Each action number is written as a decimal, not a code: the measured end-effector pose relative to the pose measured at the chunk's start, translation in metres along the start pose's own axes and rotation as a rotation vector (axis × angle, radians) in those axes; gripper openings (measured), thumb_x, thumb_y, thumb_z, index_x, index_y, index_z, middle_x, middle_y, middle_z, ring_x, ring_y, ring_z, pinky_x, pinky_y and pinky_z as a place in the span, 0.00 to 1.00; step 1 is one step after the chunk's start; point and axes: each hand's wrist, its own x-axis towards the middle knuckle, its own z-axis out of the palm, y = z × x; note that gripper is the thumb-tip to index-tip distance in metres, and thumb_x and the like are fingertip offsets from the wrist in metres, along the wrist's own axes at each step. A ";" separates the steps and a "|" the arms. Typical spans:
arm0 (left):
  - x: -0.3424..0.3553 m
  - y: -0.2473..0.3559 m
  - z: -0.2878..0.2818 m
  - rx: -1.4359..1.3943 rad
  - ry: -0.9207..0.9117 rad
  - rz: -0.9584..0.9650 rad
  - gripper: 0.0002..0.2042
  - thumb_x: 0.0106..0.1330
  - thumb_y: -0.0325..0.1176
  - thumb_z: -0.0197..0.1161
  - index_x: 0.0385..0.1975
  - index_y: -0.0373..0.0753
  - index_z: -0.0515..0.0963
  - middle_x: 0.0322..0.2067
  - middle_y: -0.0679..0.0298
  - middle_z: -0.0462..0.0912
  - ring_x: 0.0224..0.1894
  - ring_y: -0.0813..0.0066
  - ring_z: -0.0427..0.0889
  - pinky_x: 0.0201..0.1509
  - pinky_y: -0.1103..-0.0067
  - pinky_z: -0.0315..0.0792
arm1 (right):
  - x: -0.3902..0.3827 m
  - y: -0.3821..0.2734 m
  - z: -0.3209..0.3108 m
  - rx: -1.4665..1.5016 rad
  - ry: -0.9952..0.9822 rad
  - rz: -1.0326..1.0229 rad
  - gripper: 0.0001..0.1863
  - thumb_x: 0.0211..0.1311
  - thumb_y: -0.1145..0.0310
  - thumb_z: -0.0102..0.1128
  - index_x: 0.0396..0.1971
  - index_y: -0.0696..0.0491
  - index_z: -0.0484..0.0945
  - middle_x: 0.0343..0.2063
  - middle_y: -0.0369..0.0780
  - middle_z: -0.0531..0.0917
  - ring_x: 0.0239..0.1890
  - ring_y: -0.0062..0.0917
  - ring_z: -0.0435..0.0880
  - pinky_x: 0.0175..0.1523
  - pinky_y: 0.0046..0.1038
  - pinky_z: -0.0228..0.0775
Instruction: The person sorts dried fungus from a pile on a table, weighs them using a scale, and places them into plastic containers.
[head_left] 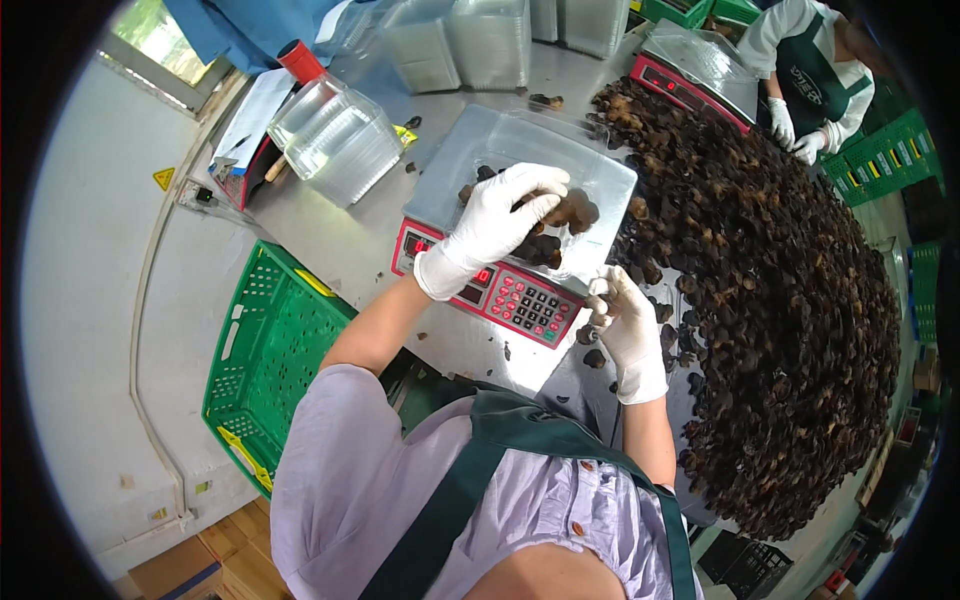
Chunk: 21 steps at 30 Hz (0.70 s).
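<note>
My left hand (500,220), in a white glove, reaches over a clear plastic container (580,255) on a red scale with a steel plate (525,305). Its fingers curl over dark, ruffled dried fungus pieces (575,210) inside; whatever they grip is hidden. Beside the scale's front right corner is my right hand (625,330), also gloved, with fingers bent inward; I cannot make out what is between them. A large heap of the same fungus (780,370) covers the right of the steel table.
Stacked clear containers (485,45) stand at the back; more (340,140) lie left, beside a clipboard (245,130). A green crate (265,350) sits below the table's left edge. At the upper right, a co-worker's gloved hands (805,145) work by another scale (680,90).
</note>
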 end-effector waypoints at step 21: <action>-0.037 0.031 0.055 0.001 0.008 0.229 0.10 0.61 0.23 0.59 0.42 0.34 0.78 0.38 0.59 0.80 0.36 0.71 0.83 0.39 0.79 0.77 | -0.018 -0.011 0.014 -0.413 0.045 -0.115 0.17 0.69 0.60 0.48 0.33 0.58 0.79 0.19 0.36 0.80 0.15 0.15 0.70 0.19 0.17 0.57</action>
